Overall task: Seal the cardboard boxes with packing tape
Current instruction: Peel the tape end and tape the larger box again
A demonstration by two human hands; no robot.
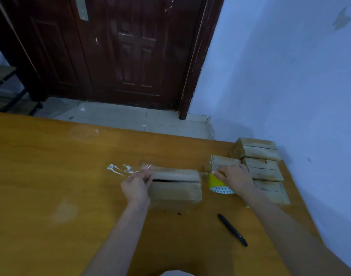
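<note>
1. A wide orange-brown wooden table [51,176] fills the lower part of the view; its top carries a pale scuffed patch and a white smear [119,169] near the middle.
2. A cardboard box [175,186] lies on the table in front of the person, a dark gap showing between its top flaps.
3. The left hand [135,187] sits at the box's left end, fingers curled and pinching the free end of a clear strip of tape [148,166].
4. The right hand [235,176] grips a tape roll [218,186] with a yellow core, just right of the box.
5. More boxes [260,166] are stacked in a row along the table's right edge, against a pale blue wall [290,76].
6. A black pen [232,230] lies on the table nearer the person, apart from the box.
7. Beyond the table are a light tiled floor [120,116] and a dark brown panelled door [120,46].
</note>
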